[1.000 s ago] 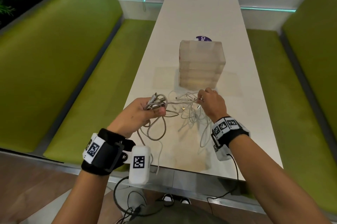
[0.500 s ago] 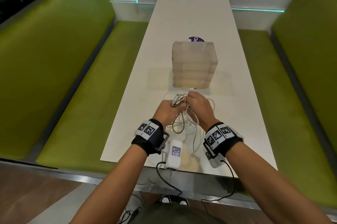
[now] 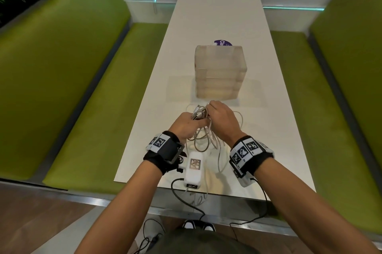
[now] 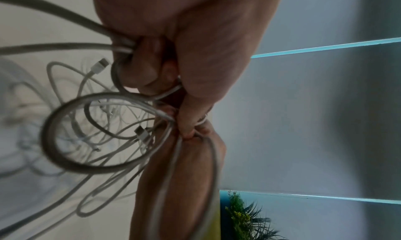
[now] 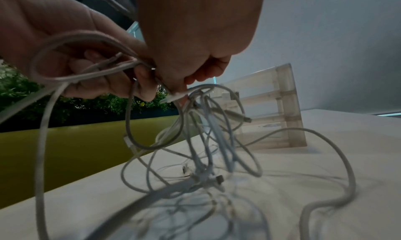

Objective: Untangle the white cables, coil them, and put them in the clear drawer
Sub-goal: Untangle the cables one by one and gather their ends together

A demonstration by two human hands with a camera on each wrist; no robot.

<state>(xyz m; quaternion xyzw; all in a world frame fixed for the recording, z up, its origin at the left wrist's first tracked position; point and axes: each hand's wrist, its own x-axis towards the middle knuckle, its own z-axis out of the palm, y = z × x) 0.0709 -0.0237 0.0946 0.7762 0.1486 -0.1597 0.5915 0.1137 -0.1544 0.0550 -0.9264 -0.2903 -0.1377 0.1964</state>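
Note:
A tangle of white cables [image 3: 203, 136] hangs between both hands above the white table [image 3: 217, 18], just in front of the clear drawer unit [image 3: 220, 72]. My left hand [image 3: 187, 124] grips a bundle of loops and plugs [image 4: 121, 49]. My right hand [image 3: 222, 118] pinches a strand of the cables [image 5: 180, 93] right beside the left hand. Loose loops [image 5: 217, 158] trail down onto the table, and one long loop [image 3: 239, 121] lies to the right. The drawer unit [image 5: 271, 106] stands with its drawers closed.
A purple round sticker [image 3: 222, 42] lies behind the drawer unit. Green benches [image 3: 68, 88] run along both sides of the table, the right one [image 3: 322, 109] too. One cable end [image 3: 203, 193] hangs over the near table edge.
Both hands came together in front of the drawer unit; a second ago they were spread apart with the tangle stretched between them. Since half a second ago they have barely moved.

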